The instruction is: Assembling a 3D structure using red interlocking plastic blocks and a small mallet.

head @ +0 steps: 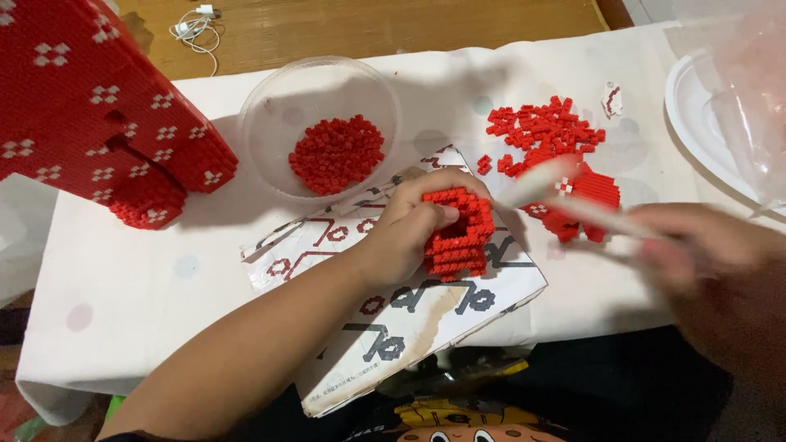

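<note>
the left hand is clamped on a small red block piece over the printed instruction sheet near the middle. the right hand, blurred, closes round a white stick tool pointing left at the piece. beyond lie a clear bowl of red bricks, a loose brick pile far right, and a big red block model far left.

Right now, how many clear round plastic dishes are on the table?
2: one clear round plastic bowl holding loose red bricks, upper centre; one clear plastic plate at the right edge, partly cut off and under a plastic bag. More may be out of frame.
</note>
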